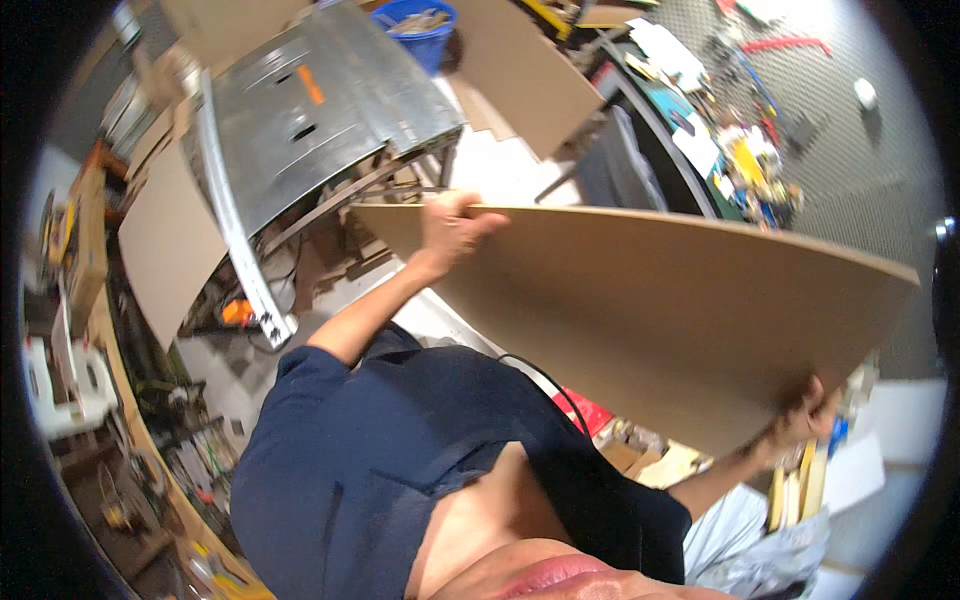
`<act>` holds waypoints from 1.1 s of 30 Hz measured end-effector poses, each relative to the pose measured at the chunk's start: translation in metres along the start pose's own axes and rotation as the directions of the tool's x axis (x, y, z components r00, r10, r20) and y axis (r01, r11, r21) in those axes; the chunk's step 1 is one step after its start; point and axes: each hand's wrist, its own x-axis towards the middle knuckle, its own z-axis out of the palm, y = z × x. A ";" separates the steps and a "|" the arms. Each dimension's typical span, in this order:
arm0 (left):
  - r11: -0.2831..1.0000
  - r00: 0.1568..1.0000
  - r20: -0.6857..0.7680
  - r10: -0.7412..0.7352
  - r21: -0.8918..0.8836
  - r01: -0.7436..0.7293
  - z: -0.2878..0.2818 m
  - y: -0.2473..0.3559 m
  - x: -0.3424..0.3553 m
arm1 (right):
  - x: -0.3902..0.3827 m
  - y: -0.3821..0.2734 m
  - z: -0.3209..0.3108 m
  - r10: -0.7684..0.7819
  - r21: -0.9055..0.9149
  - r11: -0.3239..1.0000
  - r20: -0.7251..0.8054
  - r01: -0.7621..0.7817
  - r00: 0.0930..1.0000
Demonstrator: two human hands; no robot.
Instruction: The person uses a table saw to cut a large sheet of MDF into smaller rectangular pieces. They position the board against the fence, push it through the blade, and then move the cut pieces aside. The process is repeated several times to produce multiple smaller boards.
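A large brown fibreboard sheet [650, 310] is held up in front of me, tilted, and it spans from the middle of the view to the right. My left hand [456, 236] is closed over its upper edge near the left corner, thumb lying along the near face. At the lower right edge, my right hand [803, 412] grips the same sheet, with its fingers partly blurred. Behind the sheet's left end stands a table saw [350, 110] with a grey metal top and an orange insert.
A long metal fence rail [232, 205] runs along the saw's near-left side. Another brown panel [172, 235] leans at the left. A blue bucket [418, 35] stands behind the saw. A cluttered bench [745, 165] lies at the far right, and wood strips [797, 487] sit below my right hand.
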 end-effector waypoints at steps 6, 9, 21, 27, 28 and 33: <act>0.974 0.972 -0.057 0.226 0.036 -0.224 0.023 0.098 0.017 | 0.074 0.054 -0.053 0.033 0.322 0.946 -0.174 0.025 0.984; 0.945 0.934 -0.147 0.326 0.017 -0.327 0.036 0.138 0.028 | 0.114 0.060 -0.071 0.023 0.192 0.981 -0.230 0.022 0.973; 0.787 0.721 -0.317 0.617 0.212 -0.580 0.034 0.240 0.077 | 0.168 0.089 -0.074 0.121 0.138 0.988 -0.474 -0.062 0.872; 0.729 0.706 -0.208 0.676 0.330 -0.600 0.023 0.245 0.063 | 0.125 0.088 -0.059 0.326 0.170 0.945 -0.514 -0.278 0.794; 0.712 0.722 -0.134 0.679 0.362 -0.602 0.010 0.250 0.056 | 0.113 0.082 -0.048 0.400 0.206 0.916 -0.520 -0.344 0.755; 0.712 0.723 -0.045 0.689 0.225 -0.665 0.015 0.257 0.034 | 0.089 0.111 -0.090 0.384 0.264 0.921 -0.502 -0.286 0.775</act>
